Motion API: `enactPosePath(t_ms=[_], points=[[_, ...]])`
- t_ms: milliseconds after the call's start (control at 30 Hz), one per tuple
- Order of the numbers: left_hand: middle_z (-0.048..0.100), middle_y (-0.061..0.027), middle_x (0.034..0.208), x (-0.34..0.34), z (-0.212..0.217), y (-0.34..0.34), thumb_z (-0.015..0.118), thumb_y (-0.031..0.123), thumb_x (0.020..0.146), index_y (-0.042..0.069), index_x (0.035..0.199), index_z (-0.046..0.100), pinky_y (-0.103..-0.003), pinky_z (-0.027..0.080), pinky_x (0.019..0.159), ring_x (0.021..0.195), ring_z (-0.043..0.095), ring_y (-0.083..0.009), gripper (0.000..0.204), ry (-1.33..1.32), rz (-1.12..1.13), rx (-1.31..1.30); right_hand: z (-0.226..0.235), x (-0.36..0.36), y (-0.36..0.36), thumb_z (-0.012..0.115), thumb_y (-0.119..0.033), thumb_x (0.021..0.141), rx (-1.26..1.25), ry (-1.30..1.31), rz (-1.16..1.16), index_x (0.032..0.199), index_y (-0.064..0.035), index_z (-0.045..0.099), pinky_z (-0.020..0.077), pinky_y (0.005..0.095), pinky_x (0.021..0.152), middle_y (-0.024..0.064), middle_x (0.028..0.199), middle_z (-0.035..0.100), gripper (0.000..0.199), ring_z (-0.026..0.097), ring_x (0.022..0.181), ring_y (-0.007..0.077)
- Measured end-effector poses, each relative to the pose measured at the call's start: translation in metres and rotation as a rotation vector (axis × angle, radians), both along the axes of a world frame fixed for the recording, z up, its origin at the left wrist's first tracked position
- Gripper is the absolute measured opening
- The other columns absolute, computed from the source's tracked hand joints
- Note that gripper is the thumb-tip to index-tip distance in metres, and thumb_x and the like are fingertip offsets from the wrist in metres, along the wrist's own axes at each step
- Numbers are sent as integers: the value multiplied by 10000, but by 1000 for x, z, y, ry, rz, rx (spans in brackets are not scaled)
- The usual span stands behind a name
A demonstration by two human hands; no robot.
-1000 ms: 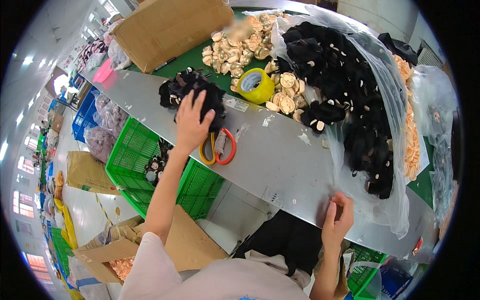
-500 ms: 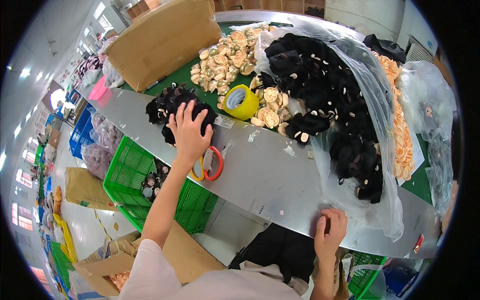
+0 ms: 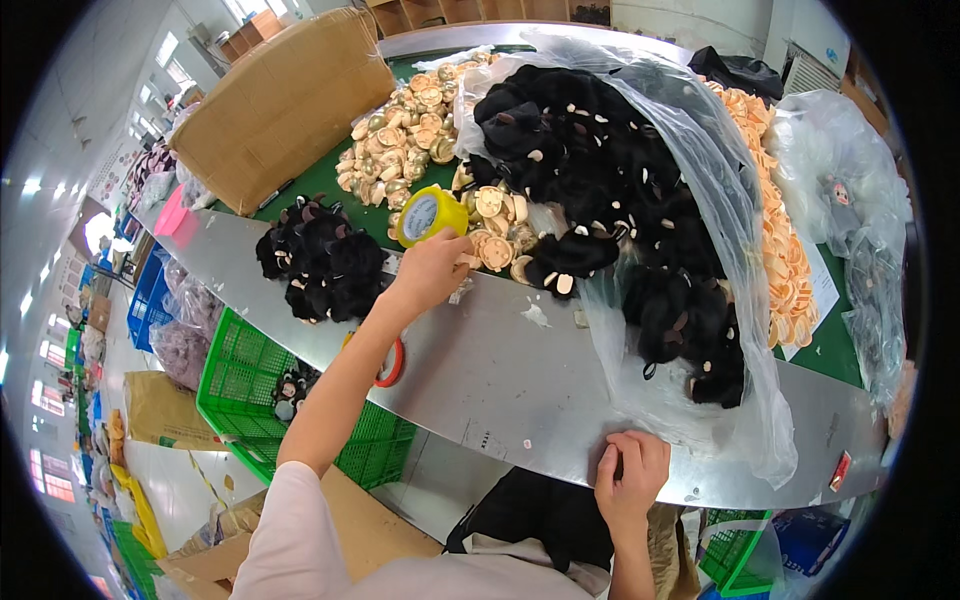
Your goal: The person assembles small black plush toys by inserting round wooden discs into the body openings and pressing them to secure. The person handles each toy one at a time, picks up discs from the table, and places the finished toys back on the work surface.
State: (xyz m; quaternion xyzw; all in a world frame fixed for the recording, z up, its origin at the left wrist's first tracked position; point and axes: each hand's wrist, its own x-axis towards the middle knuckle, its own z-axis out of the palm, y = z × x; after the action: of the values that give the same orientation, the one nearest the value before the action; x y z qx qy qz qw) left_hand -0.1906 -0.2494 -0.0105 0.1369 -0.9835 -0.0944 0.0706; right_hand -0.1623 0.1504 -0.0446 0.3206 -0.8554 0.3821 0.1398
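Hands: left (image 3: 432, 268) loosely cupped touching round tan discs (image 3: 497, 252), right (image 3: 628, 478) curled empty on smooth metal table (image 3: 500, 370).

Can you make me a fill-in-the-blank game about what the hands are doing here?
1. The left hand reaches beside the ____ roll of tape.
2. The right hand rests on the edge of the ____ table.
3. The basket under the table is ____.
4. The fluffy pieces left of the tape are ____.

Missing words: yellow; metal; green; black

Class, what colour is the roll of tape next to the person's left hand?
Yellow. The roll of tape shows best in the head view, just above the left hand.
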Motion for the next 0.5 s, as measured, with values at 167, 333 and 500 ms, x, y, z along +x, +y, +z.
enactPosePath(t_ms=[167,333,500], points=[[610,-82,1058,-2,3,-3,681,206,880,124,1011,674,-438,534,797,941,650,-327,154,23,-125,-31,1,-1,0,675,-44,768,1,36,17,914,-41,663,442,410,775,106,900,612,147,578,817,299],[596,-79,959,21,18,30,707,140,882,66,950,643,-346,526,715,797,639,-255,119,203,-89,118,3,0,-1,667,-70,796,-69,-30,35,918,-39,667,451,410,767,109,903,622,125,586,815,289],[592,-65,894,59,37,123,721,98,888,46,915,633,-281,504,667,732,610,-173,106,421,-205,640,-1,10,-14,598,-234,950,-502,-555,118,1124,-11,642,494,349,742,110,923,632,286,607,853,211]])
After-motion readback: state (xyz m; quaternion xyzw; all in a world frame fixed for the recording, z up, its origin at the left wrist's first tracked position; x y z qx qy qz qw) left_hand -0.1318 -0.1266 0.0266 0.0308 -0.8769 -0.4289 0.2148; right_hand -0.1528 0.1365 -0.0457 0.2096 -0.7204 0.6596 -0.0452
